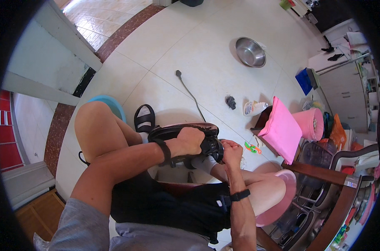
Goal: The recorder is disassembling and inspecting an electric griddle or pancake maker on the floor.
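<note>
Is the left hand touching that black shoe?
Touching: the head view shows the left hand gripping over the top of the black shoe.

Pale tiled floor, steel bowl far beyond the hands, black cable, sandal and dark clump nearer them

The single view looks steeply down from the person's head, close above the left hand and right hand, which meet near the picture's centre over the lap. Beyond the hands it faces out across a tiled floor, whose straight joints bend toward the dark round rim of the fisheye picture.
</note>
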Tool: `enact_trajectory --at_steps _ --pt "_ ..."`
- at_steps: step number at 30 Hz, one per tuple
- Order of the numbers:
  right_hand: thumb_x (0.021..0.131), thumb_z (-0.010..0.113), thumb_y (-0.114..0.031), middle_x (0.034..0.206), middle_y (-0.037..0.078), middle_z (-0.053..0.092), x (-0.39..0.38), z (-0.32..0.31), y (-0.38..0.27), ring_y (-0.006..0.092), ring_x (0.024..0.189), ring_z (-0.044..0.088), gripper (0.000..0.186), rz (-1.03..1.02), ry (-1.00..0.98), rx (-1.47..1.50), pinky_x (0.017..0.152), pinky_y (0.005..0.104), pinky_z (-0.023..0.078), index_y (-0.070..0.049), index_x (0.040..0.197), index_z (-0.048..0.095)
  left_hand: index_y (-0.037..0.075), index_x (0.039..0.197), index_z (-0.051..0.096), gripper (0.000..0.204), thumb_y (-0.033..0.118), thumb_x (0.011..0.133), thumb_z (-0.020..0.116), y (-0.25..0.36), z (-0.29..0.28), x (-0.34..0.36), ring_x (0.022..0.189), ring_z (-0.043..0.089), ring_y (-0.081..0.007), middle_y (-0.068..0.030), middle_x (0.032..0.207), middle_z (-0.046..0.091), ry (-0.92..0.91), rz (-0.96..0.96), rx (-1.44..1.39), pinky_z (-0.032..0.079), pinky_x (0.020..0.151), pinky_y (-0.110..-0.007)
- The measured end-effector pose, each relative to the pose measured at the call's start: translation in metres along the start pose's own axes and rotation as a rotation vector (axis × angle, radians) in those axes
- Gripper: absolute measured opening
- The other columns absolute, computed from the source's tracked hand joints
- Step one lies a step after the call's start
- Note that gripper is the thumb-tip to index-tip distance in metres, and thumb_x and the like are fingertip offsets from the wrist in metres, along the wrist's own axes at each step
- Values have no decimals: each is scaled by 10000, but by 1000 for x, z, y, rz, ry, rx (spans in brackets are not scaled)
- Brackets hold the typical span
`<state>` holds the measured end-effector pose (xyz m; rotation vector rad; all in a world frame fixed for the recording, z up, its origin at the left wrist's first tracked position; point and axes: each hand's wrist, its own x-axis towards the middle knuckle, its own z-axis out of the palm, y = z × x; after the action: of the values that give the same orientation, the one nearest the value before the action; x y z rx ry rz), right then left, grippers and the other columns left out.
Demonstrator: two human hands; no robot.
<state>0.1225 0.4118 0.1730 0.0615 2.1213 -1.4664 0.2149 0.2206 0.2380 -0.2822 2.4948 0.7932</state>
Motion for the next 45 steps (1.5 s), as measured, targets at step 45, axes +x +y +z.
enact_trajectory --at_steps 45 --pt "910 594 -29 835 63 699 -18 9 -2 126 753 622 128 -92 58 -88 714 256 485 33 926 705 15 831 722 277 221 646 718 -8 12 -3 835 690 -370 -203 837 700 83 65 -3 555 740 -457"
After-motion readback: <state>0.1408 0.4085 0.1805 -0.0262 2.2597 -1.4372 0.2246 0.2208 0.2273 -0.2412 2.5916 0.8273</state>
